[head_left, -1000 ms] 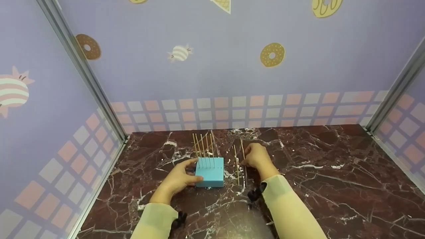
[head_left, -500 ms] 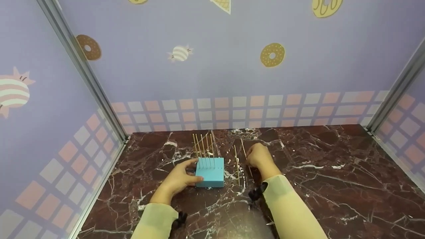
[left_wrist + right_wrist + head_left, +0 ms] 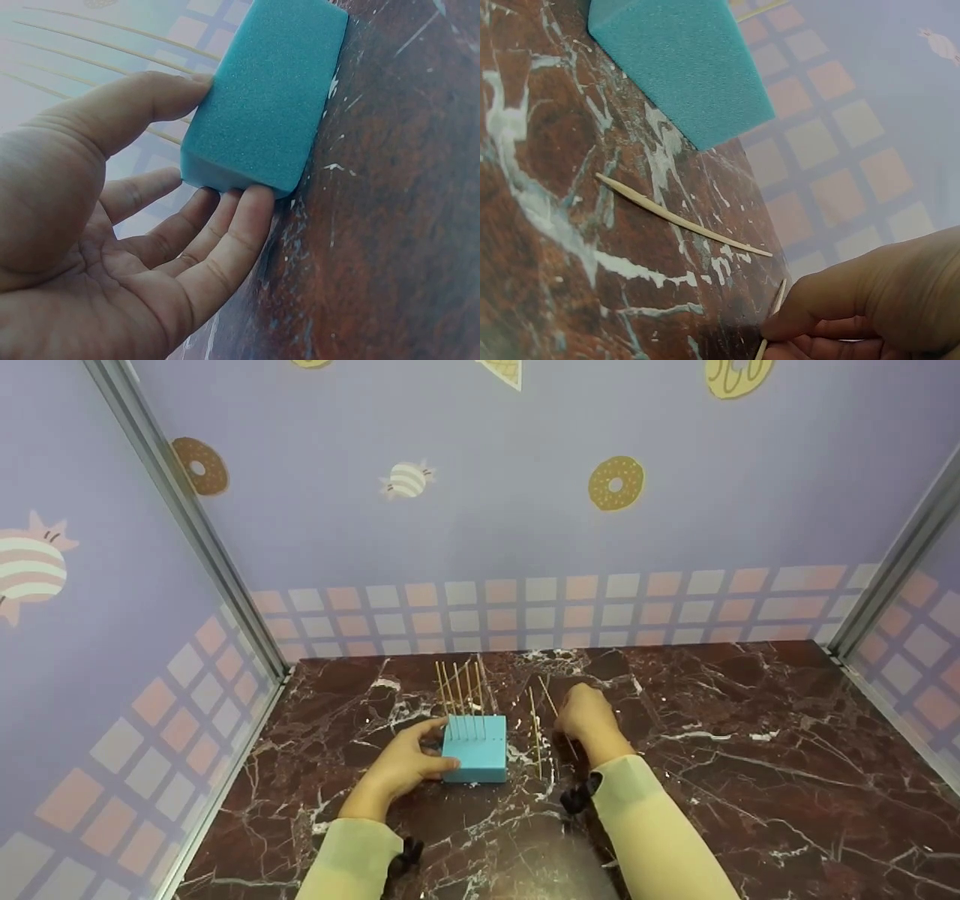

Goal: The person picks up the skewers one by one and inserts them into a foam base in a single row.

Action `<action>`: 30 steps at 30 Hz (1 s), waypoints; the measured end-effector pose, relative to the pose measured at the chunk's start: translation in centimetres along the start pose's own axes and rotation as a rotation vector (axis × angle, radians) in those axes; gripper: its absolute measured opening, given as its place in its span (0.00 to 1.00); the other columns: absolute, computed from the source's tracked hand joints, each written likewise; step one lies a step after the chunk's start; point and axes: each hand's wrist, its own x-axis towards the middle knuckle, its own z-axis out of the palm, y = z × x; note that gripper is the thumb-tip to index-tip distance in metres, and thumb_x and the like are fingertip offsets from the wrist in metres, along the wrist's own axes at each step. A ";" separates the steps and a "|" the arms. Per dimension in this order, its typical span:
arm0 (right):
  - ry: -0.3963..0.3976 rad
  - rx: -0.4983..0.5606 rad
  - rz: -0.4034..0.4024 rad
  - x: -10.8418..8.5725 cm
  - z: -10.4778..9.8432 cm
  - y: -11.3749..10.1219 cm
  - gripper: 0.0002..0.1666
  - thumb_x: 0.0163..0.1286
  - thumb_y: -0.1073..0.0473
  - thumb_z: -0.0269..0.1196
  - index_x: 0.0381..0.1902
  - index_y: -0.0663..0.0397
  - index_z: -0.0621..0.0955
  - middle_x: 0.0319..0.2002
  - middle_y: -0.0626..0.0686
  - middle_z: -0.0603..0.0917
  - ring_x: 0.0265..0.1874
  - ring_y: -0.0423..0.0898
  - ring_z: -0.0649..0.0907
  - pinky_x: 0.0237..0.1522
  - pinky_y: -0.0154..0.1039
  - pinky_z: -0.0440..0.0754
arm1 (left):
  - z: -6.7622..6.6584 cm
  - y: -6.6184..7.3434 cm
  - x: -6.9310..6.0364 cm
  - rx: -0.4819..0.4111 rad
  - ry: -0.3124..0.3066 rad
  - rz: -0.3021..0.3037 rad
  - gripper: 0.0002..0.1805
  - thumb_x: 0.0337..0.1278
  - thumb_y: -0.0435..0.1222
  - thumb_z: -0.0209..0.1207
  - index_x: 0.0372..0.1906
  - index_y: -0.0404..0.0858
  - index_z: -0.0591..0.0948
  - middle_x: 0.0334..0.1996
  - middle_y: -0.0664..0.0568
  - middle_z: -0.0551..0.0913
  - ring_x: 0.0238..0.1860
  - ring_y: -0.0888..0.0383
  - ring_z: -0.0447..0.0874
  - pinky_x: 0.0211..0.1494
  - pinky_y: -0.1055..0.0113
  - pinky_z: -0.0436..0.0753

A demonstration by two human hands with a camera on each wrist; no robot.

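My left hand holds a light-blue foam block by its left side. In the left wrist view the thumb is at the block's upper edge and fingertips touch its end. Several thin wooden skewers stand upright in a row in the block, and small holes show to their right. My right hand, right of the block, pinches another skewer between thumb and finger; it slants low over the table. Between that hand and the block, a loose skewer lies on the table.
The dark red marbled table has white veins and specks. A lilac patterned wall closes off the back, with side panels at left and right joined by metal corner posts.
The skewer in my right hand has turned from near parallel with the loose one to a slant, its far end leaning left. My right hand shifted slightly right; the left hand and block stayed put.
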 end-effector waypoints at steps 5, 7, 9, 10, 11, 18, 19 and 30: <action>0.006 -0.003 0.000 0.0 0.2 0.0 0.20 0.54 0.67 0.74 0.15 0.47 0.74 0.23 0.51 0.80 0.29 0.54 0.79 0.36 0.51 0.82 | 0.0 0.0 0.0 -0.013 -0.003 -0.002 0.51 0.62 0.29 0.80 0.88 0.36 0.69 0.76 0.32 0.76 0.53 0.50 0.90 0.52 0.54 0.97; 0.021 0.005 0.000 0.0 0.3 0.0 0.19 0.53 0.67 0.73 0.14 0.47 0.74 0.22 0.50 0.80 0.28 0.54 0.80 0.36 0.51 0.83 | 0.1 0.0 0.0 -0.015 -0.003 -0.003 0.51 0.61 0.28 0.80 0.88 0.36 0.69 0.76 0.32 0.76 0.53 0.50 0.90 0.52 0.55 0.97; 0.034 0.025 0.000 0.1 0.3 0.0 0.17 0.53 0.67 0.72 0.15 0.48 0.76 0.23 0.51 0.82 0.29 0.53 0.80 0.37 0.51 0.84 | 0.1 0.0 0.1 -0.014 -0.002 -0.004 0.51 0.61 0.28 0.80 0.88 0.36 0.69 0.76 0.32 0.77 0.52 0.51 0.90 0.51 0.57 0.97; 0.038 0.041 -0.001 0.1 0.4 0.1 0.15 0.54 0.68 0.72 0.17 0.49 0.78 0.25 0.51 0.84 0.29 0.53 0.81 0.38 0.51 0.85 | 0.1 0.0 0.1 -0.013 -0.002 -0.005 0.51 0.61 0.28 0.80 0.88 0.37 0.69 0.76 0.32 0.77 0.52 0.51 0.90 0.51 0.57 0.97; 0.042 0.054 -0.005 0.2 0.4 0.1 0.12 0.54 0.67 0.72 0.19 0.50 0.81 0.27 0.53 0.86 0.30 0.53 0.82 0.39 0.51 0.87 | 0.1 0.0 0.1 -0.012 -0.001 -0.006 0.51 0.60 0.28 0.80 0.87 0.37 0.69 0.76 0.32 0.77 0.52 0.51 0.90 0.51 0.58 0.97; 0.036 0.183 -0.069 0.4 0.2 0.1 0.06 0.61 0.65 0.75 0.37 0.58 0.93 0.41 0.60 0.94 0.40 0.57 0.90 0.52 0.56 0.92 | 0.0 0.1 0.1 -0.002 -0.011 -0.007 0.51 0.63 0.30 0.80 0.88 0.39 0.69 0.77 0.33 0.76 0.57 0.47 0.89 0.53 0.54 0.97; 0.035 0.213 -0.084 0.5 0.2 0.1 0.06 0.62 0.66 0.74 0.38 0.59 0.93 0.40 0.59 0.94 0.39 0.56 0.89 0.51 0.55 0.91 | 0.0 0.1 0.1 -0.002 -0.013 -0.006 0.51 0.63 0.31 0.80 0.88 0.39 0.69 0.78 0.33 0.76 0.58 0.47 0.89 0.54 0.54 0.97; -0.093 0.748 -0.258 0.8 0.2 -0.6 0.08 0.64 0.74 0.65 0.41 0.64 0.84 0.32 0.48 0.81 0.30 0.43 0.80 0.33 0.36 0.84 | -0.2 -0.2 0.2 -0.007 -0.008 0.007 0.50 0.63 0.30 0.79 0.88 0.36 0.68 0.78 0.31 0.75 0.54 0.50 0.91 0.52 0.56 0.97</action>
